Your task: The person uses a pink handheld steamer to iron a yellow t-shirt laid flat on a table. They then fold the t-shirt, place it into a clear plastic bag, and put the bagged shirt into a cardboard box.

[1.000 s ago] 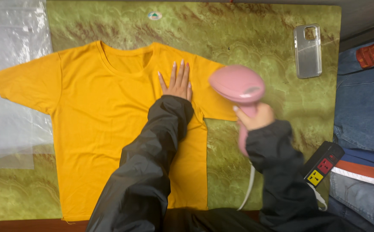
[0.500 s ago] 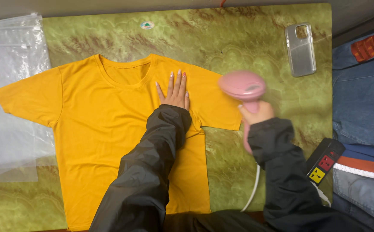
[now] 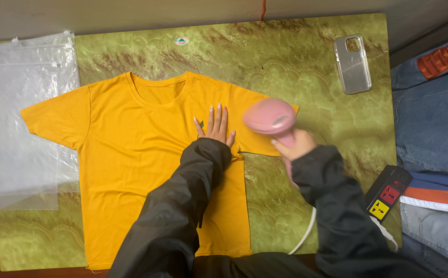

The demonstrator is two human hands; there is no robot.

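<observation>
An orange short-sleeved T-shirt (image 3: 131,154) lies flat, front up, on a green marbled mat (image 3: 296,67). My left hand (image 3: 214,126) presses flat on the shirt's chest, fingers together and pointing away from me. My right hand (image 3: 293,149) grips the handle of a pink handheld steam iron (image 3: 270,117), whose head hovers over the shirt's right sleeve, just right of my left hand. A white cord (image 3: 303,237) runs down from the iron toward me. Both arms wear dark jacket sleeves.
Clear plastic bags (image 3: 25,118) lie at the mat's left edge. A clear phone case (image 3: 352,64) rests on the mat at the upper right. A black power strip (image 3: 387,193) sits by the right edge, beside stacked blue jeans (image 3: 432,123).
The pink iron has moved left, from beyond the sleeve's edge onto the right sleeve, closer to my left hand. My left hand stays pressed on the chest.
</observation>
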